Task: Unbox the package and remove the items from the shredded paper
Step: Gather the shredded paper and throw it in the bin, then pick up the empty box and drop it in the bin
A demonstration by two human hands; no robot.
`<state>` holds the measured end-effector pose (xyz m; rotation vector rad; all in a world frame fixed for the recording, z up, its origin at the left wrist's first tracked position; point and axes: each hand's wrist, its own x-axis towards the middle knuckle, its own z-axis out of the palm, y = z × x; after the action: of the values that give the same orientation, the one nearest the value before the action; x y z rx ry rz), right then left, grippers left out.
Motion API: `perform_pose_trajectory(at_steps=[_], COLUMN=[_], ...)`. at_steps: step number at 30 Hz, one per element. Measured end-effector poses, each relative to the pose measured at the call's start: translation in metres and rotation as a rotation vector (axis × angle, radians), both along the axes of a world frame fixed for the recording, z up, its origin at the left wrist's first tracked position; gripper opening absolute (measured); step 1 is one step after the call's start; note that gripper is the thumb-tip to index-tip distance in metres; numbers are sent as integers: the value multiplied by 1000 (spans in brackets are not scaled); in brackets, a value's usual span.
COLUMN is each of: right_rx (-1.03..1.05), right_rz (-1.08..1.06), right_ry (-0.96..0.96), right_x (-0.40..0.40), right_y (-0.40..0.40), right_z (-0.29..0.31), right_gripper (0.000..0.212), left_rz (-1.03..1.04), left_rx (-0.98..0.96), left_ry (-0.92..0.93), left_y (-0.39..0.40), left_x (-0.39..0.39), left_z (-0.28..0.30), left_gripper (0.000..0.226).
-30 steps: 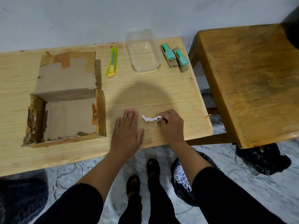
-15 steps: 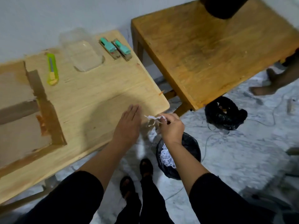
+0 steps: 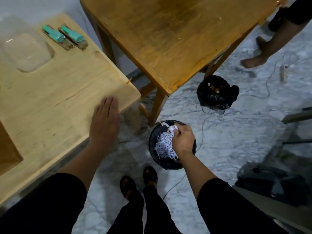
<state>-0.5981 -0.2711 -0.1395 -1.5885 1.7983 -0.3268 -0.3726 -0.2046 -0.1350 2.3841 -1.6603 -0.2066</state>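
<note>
Nearest the camera, the person's sandalled feet [image 3: 137, 181] are standing on the pale marbled floor [image 3: 228, 149]. Just ahead of them, the right hand [image 3: 183, 139] is hanging over a black-lined bin [image 3: 152, 141] on the floor, its grip pinched together on a small scrap of white paper [image 3: 173, 128]. A heap of shredded paper [image 3: 163, 146] is lying inside the bin, right beside that hand. The left hand [image 3: 104, 122] is resting palm down on the near corner of the light wooden bench [image 3: 50, 98], its grip spread flat and holding nothing. Farther back on the bench, a clear plastic container [image 3: 25, 51] is sitting beside two teal-capped items [image 3: 65, 37] lying side by side. At the left edge, a corner of the cardboard box [image 3: 6, 152] is showing. Beyond, a darker wooden table [image 3: 168, 34] is standing apart from the bench, with a second black bag [image 3: 217, 92] on the floor by its leg. Another person's bare foot [image 3: 253, 60] is showing at far right.
</note>
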Motion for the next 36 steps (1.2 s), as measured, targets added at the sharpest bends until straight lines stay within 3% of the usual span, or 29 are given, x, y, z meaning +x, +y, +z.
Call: perform_pose_trajectory(at_steps=[4, 7, 12, 17, 19, 23, 27, 30, 36], right_rx=[136, 180, 14, -268, -213, -269, -370, -347, -344], right_rz=[148, 317, 457, 754, 823, 876, 976, 973, 1107], right_ry=[162, 312, 273, 286, 267, 216, 167, 56, -35], right_x=[-22, -25, 3, 36, 52, 87, 128, 164, 228], right_y=[2, 4, 2, -2, -3, -1, 11, 25, 75], right_z=[-10, -9, 23, 71, 93, 127, 155, 166, 166], right_gripper=[51, 53, 39, 34, 39, 40, 43, 47, 51], left_rz=[0, 23, 50, 110, 141, 256, 398, 471, 710], left_rx=[-33, -29, 14, 126, 221, 63, -23, -92, -221], left_ry=[-1, -1, 42, 66, 145, -2, 47, 7, 36], left_y=[1, 1, 6, 15, 18, 31, 61, 92, 167], left_x=[-2, -5, -22, -28, -26, -5, 24, 45, 89], left_z=[-1, 1, 15, 46, 65, 95, 121, 141, 149], left_gripper=[47, 44, 44, 18, 34, 42, 43, 33, 39])
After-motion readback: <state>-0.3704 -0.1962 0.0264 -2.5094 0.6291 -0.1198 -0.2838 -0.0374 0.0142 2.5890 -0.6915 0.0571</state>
